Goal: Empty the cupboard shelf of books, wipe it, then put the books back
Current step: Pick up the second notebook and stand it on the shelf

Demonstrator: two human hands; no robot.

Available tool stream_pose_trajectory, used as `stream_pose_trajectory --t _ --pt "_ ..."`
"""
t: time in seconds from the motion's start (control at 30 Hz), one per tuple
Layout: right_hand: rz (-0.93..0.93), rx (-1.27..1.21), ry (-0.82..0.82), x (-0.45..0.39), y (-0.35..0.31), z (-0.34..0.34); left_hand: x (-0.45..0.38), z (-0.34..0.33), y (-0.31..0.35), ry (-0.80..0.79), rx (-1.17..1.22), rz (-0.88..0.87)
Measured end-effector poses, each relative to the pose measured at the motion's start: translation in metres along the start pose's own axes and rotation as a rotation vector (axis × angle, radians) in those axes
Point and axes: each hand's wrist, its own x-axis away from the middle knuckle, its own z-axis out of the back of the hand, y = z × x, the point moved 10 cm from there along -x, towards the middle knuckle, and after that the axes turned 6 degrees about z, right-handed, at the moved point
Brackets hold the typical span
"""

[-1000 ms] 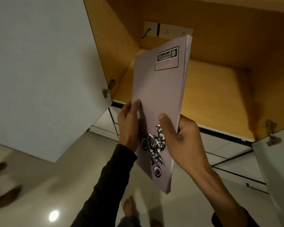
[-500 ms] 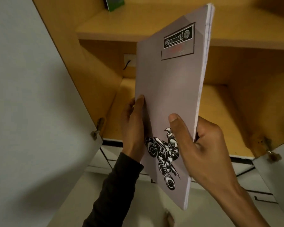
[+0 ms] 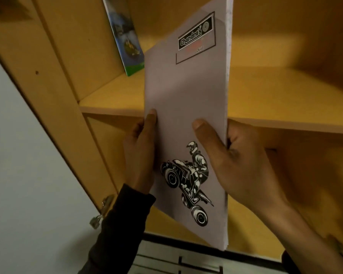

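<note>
Head view, looking up into an open wooden cupboard. A grey notebook [image 3: 188, 119], its cover printed with a motorcycle rider and a label near the top, is held upright in front of the cupboard by both hands. The left hand [image 3: 140, 155] clasps the left edge, thumb on the front cover and the other fingers hidden behind; a dark sleeve [image 3: 115, 230] covers its forearm. The right hand [image 3: 236, 161] grips the right, page-edge side, thumb pressed flat across the cover and fingers wrapped behind. Neither hand is relaxed; both are closed firmly on the book.

The notebook's upper half stands in front of the upper shelf [image 3: 111, 99], its lower half in front of the compartment beneath; it touches neither board, as far as can be seen. On that upper shelf, at the far left, a blue-and-green book [image 3: 127, 40] leans against the side wall [image 3: 83, 48]. The rest of the shelf board in view is bare. The open door [image 3: 28, 175] hangs at the left, with a metal hinge [image 3: 101, 212] at its inner edge.

Step in hand, as judged: returning books. The bare shelf with one book already leaning on it suggests that emptying and wiping are done and restocking is under way, though a wiped surface cannot be confirmed.

Next move, as judged: raise the notebook until its bottom edge clears the front lip of the upper shelf, carry it far and left, and stand it beside the leaning book. The thin, flexible cover calls for support from both hands until the notebook rests against its neighbour.
</note>
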Motion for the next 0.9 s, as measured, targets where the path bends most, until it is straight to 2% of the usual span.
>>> stream_pose_trajectory --t 0.17,0.43,0.63,0.9 --pt "0.054 -0.056 -0.009 -0.044 0.008 0.011 -0.034 -0.013 0.024 0.003 -0.045 -0.07" --pt "0.042 -0.123 -0.031 -0.111 0.027 -0.002 -0.103 -0.019 0.052 0.002 -0.063 -0.168" --pt "0.042 -0.083 0.042 -0.16 0.031 -0.015 -0.155 -0.023 0.083 -0.02 -0.147 -0.216" --pt "-0.017 -0.035 0.154 -0.226 0.052 -0.021 -0.233 -0.028 0.103 -0.102 0.036 -0.166"
